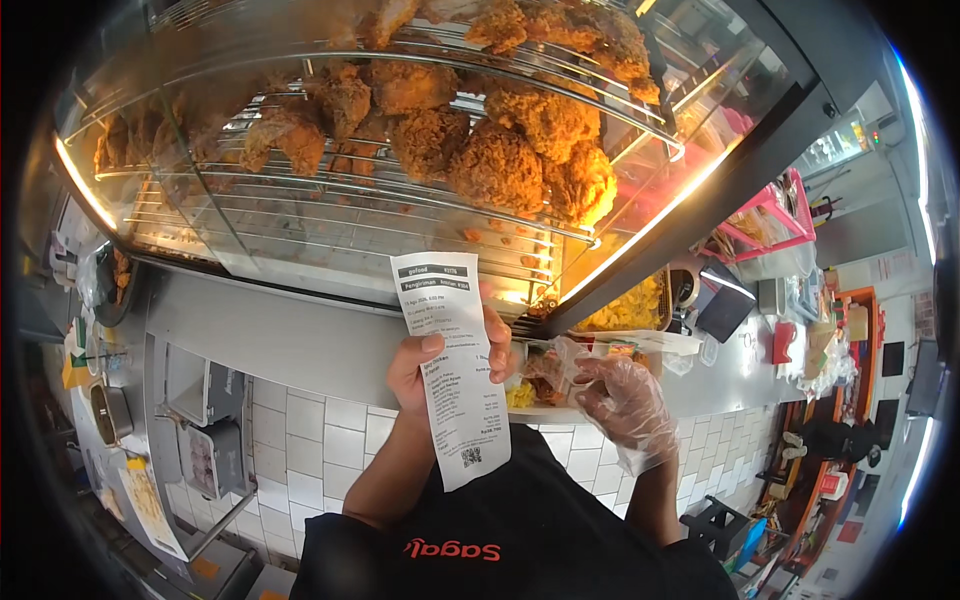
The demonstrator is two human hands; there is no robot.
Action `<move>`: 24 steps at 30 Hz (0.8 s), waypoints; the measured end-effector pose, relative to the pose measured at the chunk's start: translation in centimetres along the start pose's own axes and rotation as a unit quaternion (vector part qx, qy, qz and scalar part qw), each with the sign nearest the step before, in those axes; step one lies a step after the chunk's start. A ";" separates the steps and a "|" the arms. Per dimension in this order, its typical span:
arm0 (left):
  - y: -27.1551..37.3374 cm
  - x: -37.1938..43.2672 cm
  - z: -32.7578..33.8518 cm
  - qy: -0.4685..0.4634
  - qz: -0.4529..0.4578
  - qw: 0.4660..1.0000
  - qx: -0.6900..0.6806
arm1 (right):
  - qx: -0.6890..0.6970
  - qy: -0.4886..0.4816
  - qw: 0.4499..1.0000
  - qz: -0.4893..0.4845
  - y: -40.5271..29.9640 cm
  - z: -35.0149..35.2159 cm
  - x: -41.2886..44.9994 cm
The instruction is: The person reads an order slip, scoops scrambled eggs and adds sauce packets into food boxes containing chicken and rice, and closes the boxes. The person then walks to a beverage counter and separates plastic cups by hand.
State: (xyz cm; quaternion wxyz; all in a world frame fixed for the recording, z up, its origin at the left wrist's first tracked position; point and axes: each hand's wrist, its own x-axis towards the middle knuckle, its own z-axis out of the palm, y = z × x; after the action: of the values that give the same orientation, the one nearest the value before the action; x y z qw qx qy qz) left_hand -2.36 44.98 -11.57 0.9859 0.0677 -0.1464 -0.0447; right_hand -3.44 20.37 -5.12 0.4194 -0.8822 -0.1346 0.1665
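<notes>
My left hand (411,375), bare, holds a long printed paper receipt (466,420) upright in front of my chest. The thumb lies over its left edge, and the fingers wrap round from behind to the right edge. My right hand (626,409) wears a loose clear plastic glove, its fingers bent. It hovers by an open food box (660,343) on the counter, beside fried chicken (544,371) and some yellow food (519,395). Whether those fingers pinch anything is hard to see.
A lit glass display cabinet (300,289) stands ahead, with fried chicken pieces (499,169) on wire racks. Its dark frame slants across the right. Steel counter (300,319) runs below. Grey bins (214,457) sit at left, a pink basket (780,214) at right. A person (832,442) stands farther right.
</notes>
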 end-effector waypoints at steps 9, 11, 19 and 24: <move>-2.9 0.0 1.5 0.015 -0.015 0.997 -0.071 | 0.290 0.141 0.944 -0.072 -0.1 0.7 -1.4; -4.0 0.0 2.2 0.012 -0.003 0.997 -0.070 | 0.292 0.153 0.940 -0.087 -0.3 -0.2 -1.2; -10.5 0.5 4.6 -0.001 -0.001 1.000 -0.014 | 0.356 0.197 0.900 -0.154 4.4 -4.6 -2.5; -19.1 1.2 6.0 0.056 -0.014 0.970 0.238 | 0.416 0.289 0.849 -0.152 8.4 -10.6 -4.5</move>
State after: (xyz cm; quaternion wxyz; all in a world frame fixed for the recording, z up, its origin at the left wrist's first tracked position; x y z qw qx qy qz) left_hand -4.31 25.22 -8.31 0.9473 0.3049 -0.0961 -0.0180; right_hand -2.38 6.22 -4.59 0.7868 -0.6024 -0.0579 -0.1212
